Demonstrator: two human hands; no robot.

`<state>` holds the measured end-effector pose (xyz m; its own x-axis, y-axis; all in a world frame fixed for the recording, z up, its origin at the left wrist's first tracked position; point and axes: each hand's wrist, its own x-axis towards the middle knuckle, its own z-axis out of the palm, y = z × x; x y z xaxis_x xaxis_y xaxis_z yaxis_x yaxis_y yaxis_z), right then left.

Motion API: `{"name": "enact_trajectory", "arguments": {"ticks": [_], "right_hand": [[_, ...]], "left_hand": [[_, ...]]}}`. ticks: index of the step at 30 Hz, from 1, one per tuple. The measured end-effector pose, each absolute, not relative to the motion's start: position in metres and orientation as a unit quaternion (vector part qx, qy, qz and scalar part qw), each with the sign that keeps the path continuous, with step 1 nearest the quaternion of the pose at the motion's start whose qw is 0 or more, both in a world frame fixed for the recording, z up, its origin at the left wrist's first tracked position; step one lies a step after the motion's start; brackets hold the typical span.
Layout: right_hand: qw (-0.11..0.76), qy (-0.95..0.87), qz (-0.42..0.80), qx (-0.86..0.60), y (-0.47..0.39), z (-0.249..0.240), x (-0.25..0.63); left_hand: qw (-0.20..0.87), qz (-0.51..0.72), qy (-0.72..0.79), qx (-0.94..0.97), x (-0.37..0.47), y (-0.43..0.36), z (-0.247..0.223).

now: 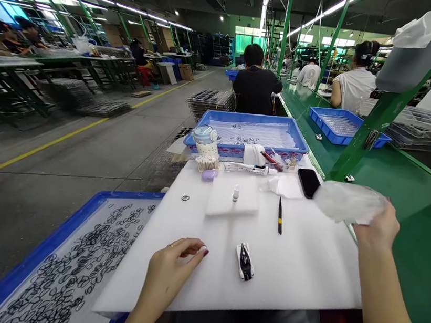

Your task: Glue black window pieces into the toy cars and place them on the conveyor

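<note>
My left hand is over the near left part of the white foam-covered table. Its thumb and forefinger are pinched together; a small whitish spot shows at the tips, too small to name. Off to the right, my right hand grips a translucent plastic bag, blurred by motion, above the table's right edge. A white and black toy car lies between the hands. Behind it, a small white bottle stands on a foam block. Black tweezers with a yellow band lie to the right.
A blue tray stands at the table's back, with a cup, cotton swabs and a phone before it. Another blue tray at lower left holds many black rings. A green post rises at right. People sit ahead.
</note>
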<state>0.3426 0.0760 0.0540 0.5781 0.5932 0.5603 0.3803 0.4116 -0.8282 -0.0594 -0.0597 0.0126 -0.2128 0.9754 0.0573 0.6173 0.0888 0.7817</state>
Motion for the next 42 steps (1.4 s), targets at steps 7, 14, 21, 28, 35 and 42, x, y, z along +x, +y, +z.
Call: {"name": "enact_trajectory", "arguments": {"ticks": [7,14,21,28,35,42], "right_hand": [[0.647,-0.608,-0.003,-0.460,0.116,0.088,0.244],[0.527,-0.758,0.094,-0.373,0.136,0.082,0.212],[0.681,-0.595,0.256,-0.341,0.107,0.118,0.203],[0.442,-0.832,0.223,-0.250,-0.017,0.056,0.164],[0.429,-0.878,0.043,-0.208,-0.034,0.028,0.155],[0.405,-0.889,0.018,-0.211,-0.038,0.040,0.165]], "left_hand": [[0.556,0.538,0.506,0.381,-0.003,-0.067,-0.003],[0.690,0.611,0.339,0.187,0.018,-0.072,-0.012],[0.715,0.618,0.292,0.146,0.012,-0.071,-0.012],[0.710,0.628,0.287,0.141,0.012,-0.072,-0.020],[0.680,0.646,0.316,0.141,0.015,-0.074,-0.020],[0.678,0.642,0.323,0.158,0.016,-0.075,-0.017]]}}
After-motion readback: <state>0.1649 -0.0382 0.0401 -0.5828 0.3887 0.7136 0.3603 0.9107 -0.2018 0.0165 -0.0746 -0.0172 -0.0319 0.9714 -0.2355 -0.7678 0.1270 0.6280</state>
